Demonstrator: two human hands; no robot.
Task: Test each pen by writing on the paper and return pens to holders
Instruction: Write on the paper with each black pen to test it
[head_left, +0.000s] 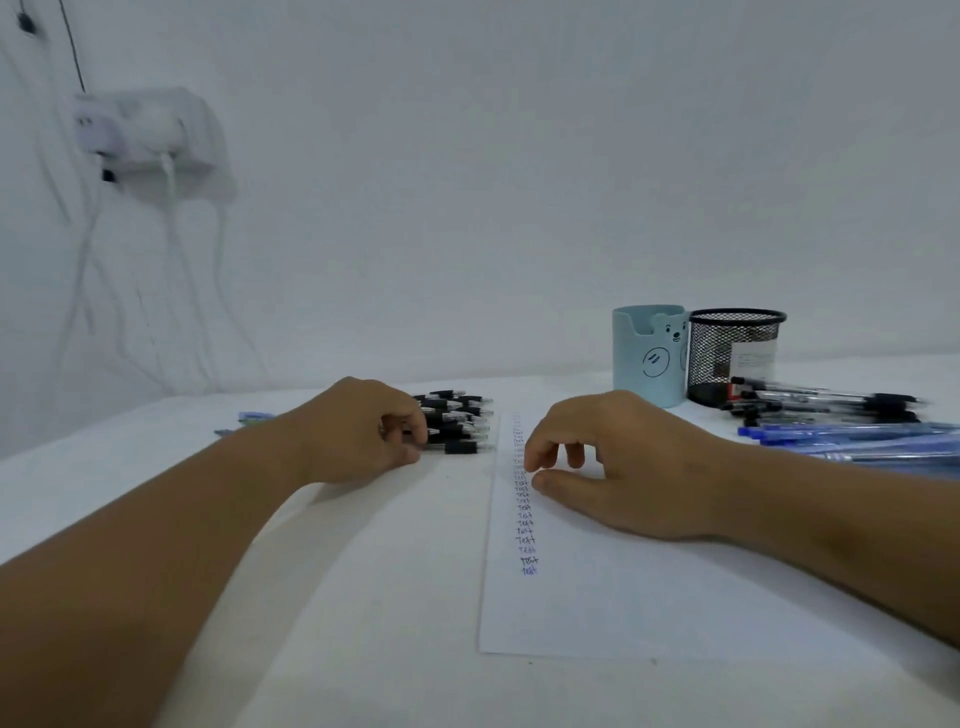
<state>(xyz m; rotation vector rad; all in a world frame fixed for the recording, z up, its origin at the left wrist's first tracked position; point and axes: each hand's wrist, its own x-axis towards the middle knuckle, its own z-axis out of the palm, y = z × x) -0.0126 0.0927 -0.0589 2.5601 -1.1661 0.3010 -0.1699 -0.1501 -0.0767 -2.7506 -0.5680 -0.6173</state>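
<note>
The person's left hand (358, 431) lies on the white table (337, 597) with its fingers curled in against the near end of a pile of black-gripped pens (457, 423); the fingertips touch those pens, but I cannot tell whether they actually pinch one. The pile fans out just beyond and to the right of those fingers. The right hand (618, 462) hovers low over a sheet of paper (597, 597), its fingers loosely bent and apart, the thumb stretched out beneath them, and nothing is held between them. Just left of the right fingertips a column of small handwritten words (524, 519) runs down the paper's left edge, the lowest ones in blue. Beyond the right knuckles stand a pale blue bear cup (649, 358) and a black mesh cup (732, 358), touching side by side. To the right of that hand lie more clear pens with black grips (821, 402) and, nearer, a heap of blue pens (857, 441). Far left of the left hand a few bluish pens (254, 418) rest on the table.
</note>
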